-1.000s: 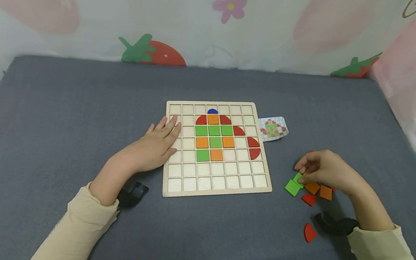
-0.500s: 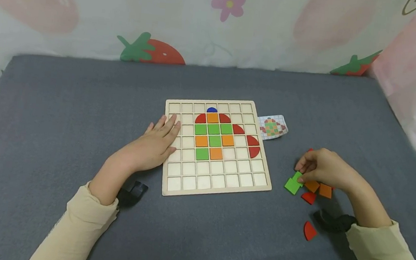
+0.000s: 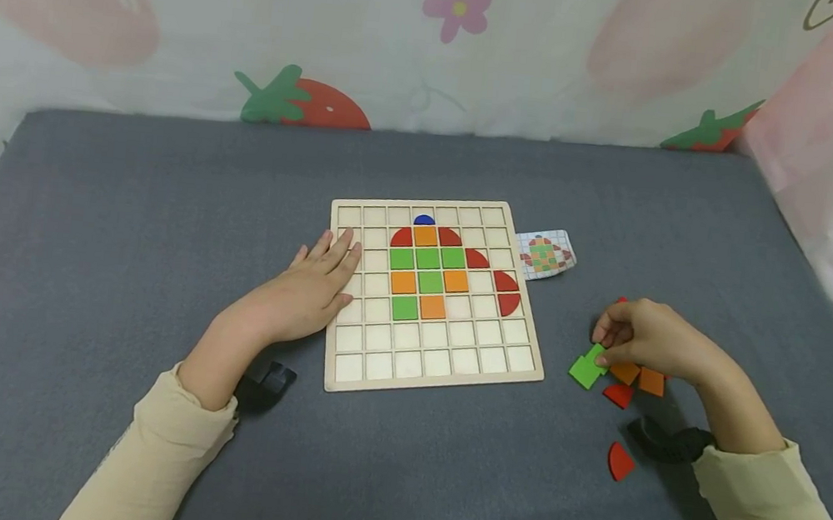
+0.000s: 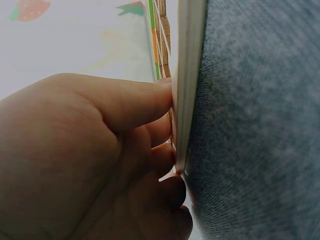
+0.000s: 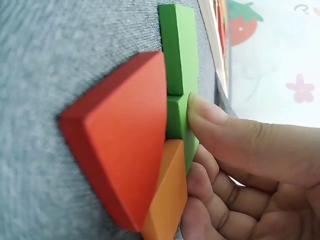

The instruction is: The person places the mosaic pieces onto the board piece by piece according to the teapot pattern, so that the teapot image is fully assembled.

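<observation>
My left hand [image 3: 303, 299] lies with straight fingers on the left edge of a wooden grid board [image 3: 409, 366]; in the left wrist view, the thumb [image 4: 145, 102] touches the board's rim [image 4: 190, 65]. Green and orange squares, red quarter-circles and a blue rounded piece sit in the board's cells. To the right of it, my right hand [image 3: 657, 338] pinches a green square tile [image 5: 175, 117], thumb on its top face and fingers curled at its far side. Against that tile lie another green tile [image 5: 187, 55] and an orange tile [image 5: 170, 195].
A picture card [image 3: 545, 254] sticks out at the board's right edge. Red quarter-circle tiles [image 3: 619, 394] and orange squares [image 3: 651, 381] lie under and beside my right hand. One red quarter-circle [image 3: 620, 462] lies apart, nearer me. A printed curtain [image 3: 525, 70] hangs behind the grey surface [image 3: 167, 186].
The head view has shifted slightly. My right fingers have barely moved at the green tile, and my left hand stays on the board.
</observation>
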Demonstrator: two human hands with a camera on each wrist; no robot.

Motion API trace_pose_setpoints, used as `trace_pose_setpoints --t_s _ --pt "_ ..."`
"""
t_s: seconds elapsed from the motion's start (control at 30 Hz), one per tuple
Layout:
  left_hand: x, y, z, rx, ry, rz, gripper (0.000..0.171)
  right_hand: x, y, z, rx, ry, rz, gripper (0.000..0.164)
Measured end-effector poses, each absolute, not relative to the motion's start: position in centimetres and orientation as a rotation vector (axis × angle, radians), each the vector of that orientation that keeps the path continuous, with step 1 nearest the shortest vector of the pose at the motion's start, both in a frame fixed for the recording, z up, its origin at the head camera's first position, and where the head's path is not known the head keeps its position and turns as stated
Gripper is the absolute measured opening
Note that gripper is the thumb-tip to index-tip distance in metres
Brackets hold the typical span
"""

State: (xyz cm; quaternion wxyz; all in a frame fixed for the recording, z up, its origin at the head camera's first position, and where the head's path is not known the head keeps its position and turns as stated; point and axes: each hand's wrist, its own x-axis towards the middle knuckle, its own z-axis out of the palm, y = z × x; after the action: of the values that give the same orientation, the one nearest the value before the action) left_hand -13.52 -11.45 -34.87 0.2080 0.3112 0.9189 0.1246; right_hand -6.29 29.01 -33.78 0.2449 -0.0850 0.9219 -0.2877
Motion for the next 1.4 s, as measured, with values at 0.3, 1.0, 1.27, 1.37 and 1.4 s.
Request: trace_pose_setpoints --t_s 0.3,1.0,1.27,1.37,1.4 --pt "-13.5 -11.5 -34.8 0.878 2.56 0.363 0.06 -6.1 29.3 -34.0 -0.214 2.523 -0.846 0.021" --pt "-13.5 -11.5 -34.8 0.869 2.545 0.377 0.061 -8.2 25.6 -32.2 -0.165 2.532 -1.04 0.02" --pt "-13.5 -11.6 -35.0 0.872 2.55 0.37 0.061 -9.7 22.6 -32.1 -0.202 2.514 -1.124 0.017" --pt "-13.5 -11.6 -34.9 0.875 2.551 0.368 0.061 -10.3 21.3 -32.1 -0.225 2.505 -1.153 0.015" --pt "-13.5 -11.6 -34.9 0.875 2.551 0.368 0.061 -10.5 20.9 -32.2 -0.233 2.495 -1.168 0.014"
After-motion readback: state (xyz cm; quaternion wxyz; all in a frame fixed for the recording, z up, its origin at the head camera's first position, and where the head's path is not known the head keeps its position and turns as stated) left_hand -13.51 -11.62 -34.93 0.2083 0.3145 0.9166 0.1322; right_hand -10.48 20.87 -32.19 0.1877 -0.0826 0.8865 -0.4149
